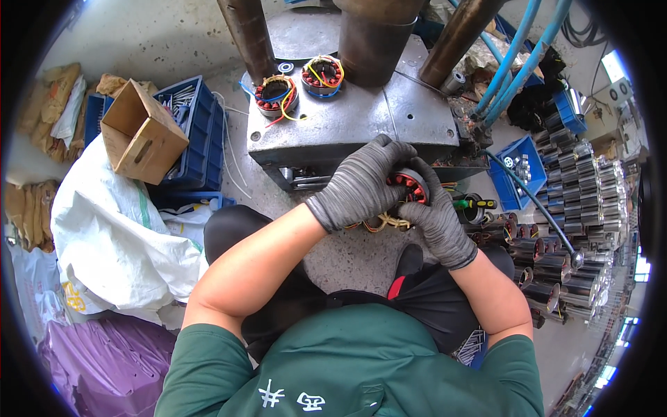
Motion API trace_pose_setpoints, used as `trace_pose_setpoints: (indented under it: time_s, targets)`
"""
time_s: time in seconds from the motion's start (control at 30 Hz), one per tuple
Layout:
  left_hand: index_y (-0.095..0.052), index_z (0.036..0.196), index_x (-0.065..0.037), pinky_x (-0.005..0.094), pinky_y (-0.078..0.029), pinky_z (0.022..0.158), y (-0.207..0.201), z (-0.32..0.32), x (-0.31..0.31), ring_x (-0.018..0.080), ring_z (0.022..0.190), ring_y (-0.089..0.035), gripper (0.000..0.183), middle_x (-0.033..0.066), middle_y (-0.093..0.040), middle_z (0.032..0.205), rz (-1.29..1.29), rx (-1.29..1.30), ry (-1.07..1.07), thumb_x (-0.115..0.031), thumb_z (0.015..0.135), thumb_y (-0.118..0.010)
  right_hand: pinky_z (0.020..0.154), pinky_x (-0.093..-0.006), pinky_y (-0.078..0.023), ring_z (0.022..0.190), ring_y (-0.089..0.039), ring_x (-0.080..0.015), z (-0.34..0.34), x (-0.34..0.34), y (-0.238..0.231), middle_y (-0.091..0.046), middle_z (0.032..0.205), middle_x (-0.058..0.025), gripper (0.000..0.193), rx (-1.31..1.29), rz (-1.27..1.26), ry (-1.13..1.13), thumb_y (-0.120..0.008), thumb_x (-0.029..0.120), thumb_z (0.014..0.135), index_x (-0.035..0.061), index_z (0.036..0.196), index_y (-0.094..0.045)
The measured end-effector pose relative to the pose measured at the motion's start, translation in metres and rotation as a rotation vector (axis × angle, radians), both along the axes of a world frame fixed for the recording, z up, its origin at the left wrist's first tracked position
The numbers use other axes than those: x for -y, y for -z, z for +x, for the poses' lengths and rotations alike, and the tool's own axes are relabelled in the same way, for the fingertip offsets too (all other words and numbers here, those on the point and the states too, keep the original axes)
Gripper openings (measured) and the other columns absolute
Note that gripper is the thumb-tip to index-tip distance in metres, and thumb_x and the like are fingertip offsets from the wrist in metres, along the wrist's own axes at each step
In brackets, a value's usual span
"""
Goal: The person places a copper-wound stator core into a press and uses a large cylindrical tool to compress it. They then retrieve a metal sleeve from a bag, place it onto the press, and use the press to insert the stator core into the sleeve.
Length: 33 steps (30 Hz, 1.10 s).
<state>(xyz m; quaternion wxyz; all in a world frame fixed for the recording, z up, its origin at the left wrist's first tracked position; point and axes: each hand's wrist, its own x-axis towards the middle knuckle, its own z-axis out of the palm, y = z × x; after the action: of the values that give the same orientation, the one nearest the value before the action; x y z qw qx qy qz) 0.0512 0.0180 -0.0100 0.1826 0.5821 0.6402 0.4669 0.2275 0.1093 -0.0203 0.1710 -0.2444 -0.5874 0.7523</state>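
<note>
In front of my lap, both gloved hands grip a motor stator [410,182], a metal ring with red-orange winding slots inside. My left hand [365,182], in a grey striped glove, closes on its left side. Fingers of my right hand [439,217] wrap round its right side and lower edge. Tan-coloured leads [389,222] hang below it. Beyond my hands, two more stators, one at the left [276,97] and one farther back [322,76], sit on the metal press bed [354,118], with red, yellow and blue wires sticking out.
Thick steel columns [249,38] rise from the press bed. An open cardboard box [149,149] rests on blue crates [201,132] at left, near a white sack [111,222]. At right stand a blue bin [521,174], stacked metal cylinders [583,187], a lever rod [538,208] and blue hoses [517,59].
</note>
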Motion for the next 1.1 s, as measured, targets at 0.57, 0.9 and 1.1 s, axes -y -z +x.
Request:
trace_pose_setpoints:
  time_s: [0.57,0.9,1.1]
  targets:
    - [-0.057,0.142,-0.018,0.0499,-0.051,0.101,-0.022,-0.017,0.008,0.0457,0.121,-0.059,0.081,0.0222,-0.052,0.145,0.332,-0.363,0.313,-0.012,0.067,-0.085,0.097,-0.0326,-0.056,0.109,-0.066,-0.0200,0.015,-0.044,-0.026,-0.064,0.127,-0.0111,0.087,-0.126,-0.172,-0.016,-0.070,0.005,0.071,0.0043,0.153,-0.042]
    - [-0.070,0.115,-0.012,0.0501,-0.054,0.092,-0.031,-0.009,0.011,0.0411,0.107,-0.065,0.054,0.0197,-0.064,0.124,0.177,-0.571,0.276,-0.030,0.066,-0.085,0.073,-0.0286,-0.059,0.107,-0.067,-0.0176,0.017,-0.041,-0.042,-0.061,0.136,-0.0135,0.090,-0.013,-0.157,-0.159,-0.075,0.044,0.089,0.0068,0.159,-0.031]
    - [-0.069,0.117,-0.016,0.0499,-0.054,0.091,-0.056,-0.024,0.011,0.0428,0.109,-0.066,0.056,0.0242,-0.060,0.137,0.240,-0.736,0.109,-0.028,0.066,-0.087,0.052,-0.0301,-0.057,0.074,-0.070,-0.0198,0.002,-0.047,-0.062,-0.068,0.102,-0.0123,0.077,0.001,-0.418,0.019,-0.061,0.061,0.096,0.0102,0.150,-0.041]
